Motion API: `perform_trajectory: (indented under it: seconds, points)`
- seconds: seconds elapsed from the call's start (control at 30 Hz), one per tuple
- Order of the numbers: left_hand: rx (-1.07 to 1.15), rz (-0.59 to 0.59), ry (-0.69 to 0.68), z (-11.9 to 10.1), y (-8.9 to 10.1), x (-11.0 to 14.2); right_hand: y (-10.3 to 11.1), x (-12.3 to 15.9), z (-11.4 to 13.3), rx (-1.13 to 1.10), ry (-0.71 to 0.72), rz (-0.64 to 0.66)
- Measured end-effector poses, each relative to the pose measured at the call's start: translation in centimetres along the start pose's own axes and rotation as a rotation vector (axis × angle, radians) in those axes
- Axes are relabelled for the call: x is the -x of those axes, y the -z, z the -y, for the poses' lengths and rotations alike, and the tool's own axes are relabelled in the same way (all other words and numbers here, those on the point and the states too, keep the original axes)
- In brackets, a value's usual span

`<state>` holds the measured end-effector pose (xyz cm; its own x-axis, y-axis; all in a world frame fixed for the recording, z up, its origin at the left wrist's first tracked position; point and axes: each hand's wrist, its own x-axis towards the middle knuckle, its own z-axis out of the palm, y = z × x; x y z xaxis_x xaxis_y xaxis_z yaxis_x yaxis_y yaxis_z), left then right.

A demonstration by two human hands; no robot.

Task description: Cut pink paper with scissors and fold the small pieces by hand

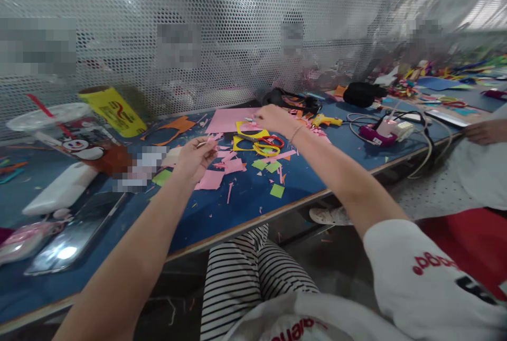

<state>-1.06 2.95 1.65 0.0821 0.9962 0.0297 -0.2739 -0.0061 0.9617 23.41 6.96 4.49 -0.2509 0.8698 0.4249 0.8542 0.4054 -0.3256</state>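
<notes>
My left hand (pixel 197 159) is raised over the near side of the table, its thumb and fingertips pinched on a small pink paper piece (pixel 213 147). Farther right, my right hand (pixel 274 119) reaches over the edge of a pink paper sheet (pixel 225 121). Its fingers are bent together, and what they hold is too small to make out. Below that hand lie scissors (pixel 273 143) with red and yellow handles, on yellow paper (pixel 242 144) with cut-outs. Pink scraps (pixel 209 179) and green squares (pixel 277 190) are scattered between my hands and the table's front edge.
At left stand a lidded drink cup (pixel 79 140) and a yellow tube (pixel 114 111), with a phone (pixel 77 235) in front. A yellow glue gun (pixel 327 120), a black case (pixel 362 94) and a purple power strip (pixel 376 135) with looping cables lie right. Another person's hand (pixel 485 131) rests nearby.
</notes>
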Motion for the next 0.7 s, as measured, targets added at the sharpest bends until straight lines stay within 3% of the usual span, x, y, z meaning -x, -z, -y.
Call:
perform_trajectory:
  seconds: [0.1, 0.2, 0.4, 0.53, 0.7]
  points:
    - [-0.037, 0.009, -0.02, -0.3, 0.2, 0.0, -3.2, -0.3, 6.7, -0.09, 0.261, -0.124]
    - [-0.027, 0.015, -0.039, -0.2, 0.5, -0.4, -5.7, 1.2, 9.7, -0.244, 0.311, -0.147]
    - [-0.064, 0.026, -0.103, 1.2, 0.7, -1.0, -7.4, 2.5, 8.5, -0.603, 0.144, -0.047]
    - [-0.105, 0.068, -0.126, 1.6, 0.7, -0.8, -7.6, 2.0, 7.6, -0.776, 0.127, -0.079]
    - [-0.008, 0.085, -0.026, 1.2, 0.6, -0.5, -8.5, 1.9, 7.0, -0.88, 0.047, -0.088]
